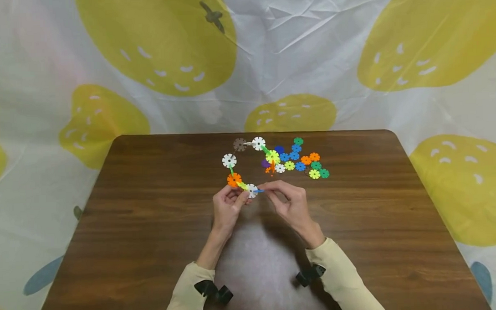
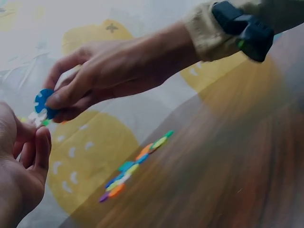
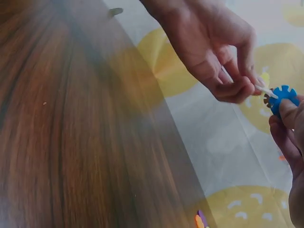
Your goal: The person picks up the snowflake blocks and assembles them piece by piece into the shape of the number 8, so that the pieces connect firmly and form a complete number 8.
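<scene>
A chain of notched plastic discs curves up from my hands over the table in the head view. In it are an orange disc (image 1: 234,179), white discs (image 1: 229,160) and a yellow-green disc (image 1: 272,157). My left hand (image 1: 228,209) pinches the white disc (image 1: 252,191) at the chain's near end. Between the thumb and fingers of my right hand (image 1: 290,206) is a blue disc (image 3: 285,98), seen edge-on from the head. In the right wrist view the blue disc meets the white disc (image 3: 266,90) at its rim.
Loose discs in blue, green, orange, yellow-green and white lie right of the chain, among them a green disc (image 1: 298,141) and an orange disc (image 1: 314,157). The brown wooden table (image 1: 152,231) ends at a fruit-patterned cloth (image 1: 310,48) behind it.
</scene>
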Action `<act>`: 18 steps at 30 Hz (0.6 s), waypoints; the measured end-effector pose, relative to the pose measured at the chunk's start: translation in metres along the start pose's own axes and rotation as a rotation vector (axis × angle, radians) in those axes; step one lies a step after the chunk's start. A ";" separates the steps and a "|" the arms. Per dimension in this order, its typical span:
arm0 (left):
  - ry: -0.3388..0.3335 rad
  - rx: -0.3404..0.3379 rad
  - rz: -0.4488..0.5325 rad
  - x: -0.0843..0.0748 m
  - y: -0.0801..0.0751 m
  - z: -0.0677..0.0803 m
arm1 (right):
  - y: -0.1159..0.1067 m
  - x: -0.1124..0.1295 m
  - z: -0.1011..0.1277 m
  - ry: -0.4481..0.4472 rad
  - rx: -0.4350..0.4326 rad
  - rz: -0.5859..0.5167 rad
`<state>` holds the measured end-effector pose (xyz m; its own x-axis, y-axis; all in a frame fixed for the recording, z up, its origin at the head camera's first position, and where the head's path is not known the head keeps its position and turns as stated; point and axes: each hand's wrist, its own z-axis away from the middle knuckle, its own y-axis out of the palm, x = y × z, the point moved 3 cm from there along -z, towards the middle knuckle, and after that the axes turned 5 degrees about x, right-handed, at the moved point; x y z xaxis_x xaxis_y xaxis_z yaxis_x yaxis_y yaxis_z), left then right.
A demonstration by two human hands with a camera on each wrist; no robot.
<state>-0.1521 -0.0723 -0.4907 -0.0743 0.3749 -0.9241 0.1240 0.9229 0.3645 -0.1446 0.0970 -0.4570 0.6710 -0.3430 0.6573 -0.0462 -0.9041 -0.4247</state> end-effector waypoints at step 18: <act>0.102 -0.103 -0.009 -0.008 -0.022 -0.003 | -0.010 -0.030 0.006 0.349 -0.143 0.112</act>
<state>-0.1573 -0.0952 -0.4911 -0.1762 0.3689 -0.9126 0.0214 0.9283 0.3711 -0.1598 0.1177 -0.4763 0.3654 -0.4856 0.7942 -0.2242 -0.8739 -0.4312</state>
